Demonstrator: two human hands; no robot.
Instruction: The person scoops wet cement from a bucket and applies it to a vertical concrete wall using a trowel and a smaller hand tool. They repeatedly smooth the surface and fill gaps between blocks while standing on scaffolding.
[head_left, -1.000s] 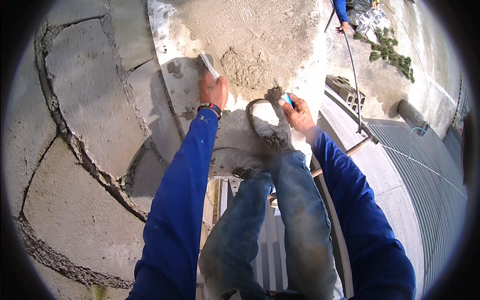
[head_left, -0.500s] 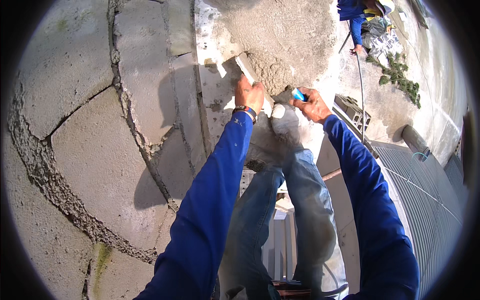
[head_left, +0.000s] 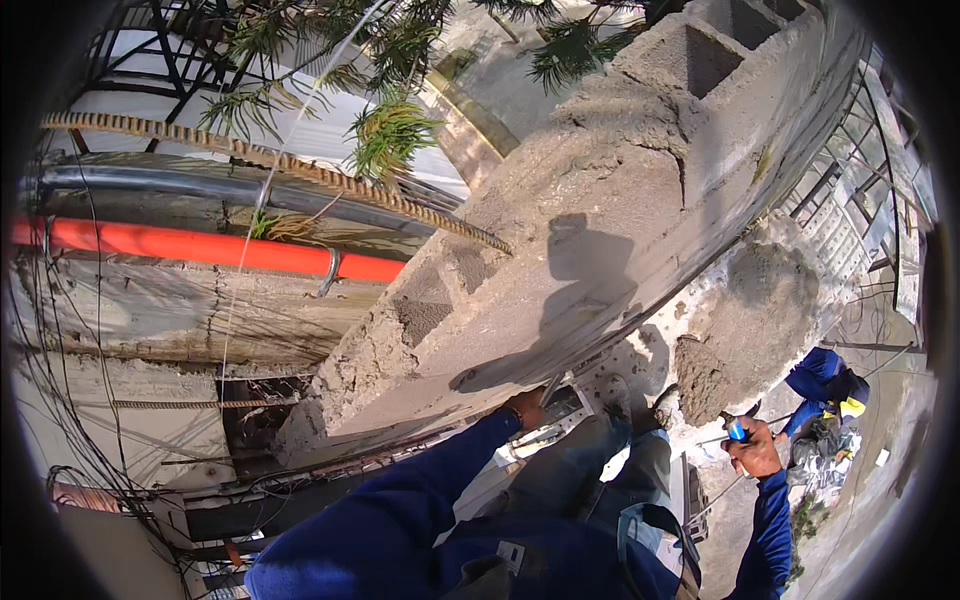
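My right hand (head_left: 757, 452) is closed round the blue handle (head_left: 738, 431) of a trowel; its blade is hardly visible. Just beyond that hand, a heap of wet mortar (head_left: 703, 380) lies on a mortar-smeared board (head_left: 655, 345). My left hand (head_left: 527, 407) is low against the side of a concrete block wall (head_left: 500, 350), partly in shadow. From its fingers a thin, flat, greyish strip (head_left: 552, 388) sticks up, and the hand looks closed on it. My legs are below, between the two arms.
A rusty rebar (head_left: 290, 162) bends out of the wall top, where hollow block cells (head_left: 710, 60) show. An orange pipe (head_left: 190, 247), a dark pipe (head_left: 230, 200) and hanging wires (head_left: 75, 400) are at left. A co-worker in blue (head_left: 815, 380) is at lower right.
My view has swung left and up onto the wall top, pipes and rebar. My left hand has come away from the mortar to the wall's side; my right still holds the trowel.
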